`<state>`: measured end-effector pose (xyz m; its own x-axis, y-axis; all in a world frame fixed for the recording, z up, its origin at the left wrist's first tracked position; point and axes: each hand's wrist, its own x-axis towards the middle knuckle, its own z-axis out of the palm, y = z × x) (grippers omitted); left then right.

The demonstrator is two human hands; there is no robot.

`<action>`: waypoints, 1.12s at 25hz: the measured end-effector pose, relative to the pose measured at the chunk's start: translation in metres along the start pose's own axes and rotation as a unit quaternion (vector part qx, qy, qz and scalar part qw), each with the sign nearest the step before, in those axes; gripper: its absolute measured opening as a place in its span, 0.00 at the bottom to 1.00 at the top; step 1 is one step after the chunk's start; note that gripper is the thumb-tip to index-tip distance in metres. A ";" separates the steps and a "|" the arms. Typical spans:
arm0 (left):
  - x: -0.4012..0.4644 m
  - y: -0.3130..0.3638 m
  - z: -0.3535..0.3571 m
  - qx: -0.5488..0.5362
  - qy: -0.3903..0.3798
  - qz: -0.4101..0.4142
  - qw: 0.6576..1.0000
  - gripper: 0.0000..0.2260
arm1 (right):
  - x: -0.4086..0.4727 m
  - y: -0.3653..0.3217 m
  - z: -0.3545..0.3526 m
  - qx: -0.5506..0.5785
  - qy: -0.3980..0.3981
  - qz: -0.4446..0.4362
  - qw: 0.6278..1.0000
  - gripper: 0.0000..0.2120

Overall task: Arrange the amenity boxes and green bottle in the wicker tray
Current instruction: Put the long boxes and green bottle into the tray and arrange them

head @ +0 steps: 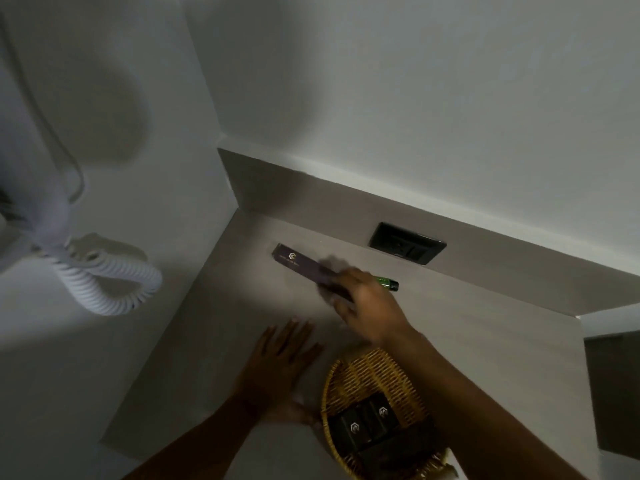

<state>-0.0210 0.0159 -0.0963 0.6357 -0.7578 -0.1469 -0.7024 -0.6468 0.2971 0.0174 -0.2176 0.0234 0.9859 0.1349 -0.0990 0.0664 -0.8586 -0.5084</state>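
Note:
A long dark amenity box (298, 264) with a gold logo lies slanted over the grey counter, and my right hand (367, 306) is shut on its near end. Just behind that hand, a green bottle (387, 283) with a black cap lies on the counter. My left hand (277, 362) rests flat and open on the counter, left of the round wicker tray (367, 372). In the tray lie two small black boxes (363, 424) with white logos, and more dark boxes beneath them are partly hidden by my right forearm.
A black wall socket (407, 247) sits in the low backsplash behind the bottle. A white coiled cord (114, 282) of a wall-mounted hair dryer hangs at the left. The counter ends at a wall on the left and a step at the right (581, 320).

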 end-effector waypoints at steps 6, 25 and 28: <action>0.000 -0.003 0.009 -0.012 -0.002 -0.016 1.000 0.58 | 0.136 -0.026 0.036 -0.077 -0.114 -0.010 0.990 0.29; 0.000 0.002 0.000 -0.007 0.005 -0.013 1.000 0.54 | -0.146 0.072 -0.063 0.344 0.245 0.394 0.816 0.19; 0.000 0.000 0.001 -0.006 0.009 -0.006 1.000 0.54 | -0.137 0.078 -0.062 0.346 0.231 0.406 0.814 0.13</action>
<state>-0.0216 0.0156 -0.0970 0.6504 -0.7477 -0.1338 -0.6901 -0.6553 0.3072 -0.1025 -0.3333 0.0504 0.6241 -0.6759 -0.3919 -0.5808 -0.0660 -0.8113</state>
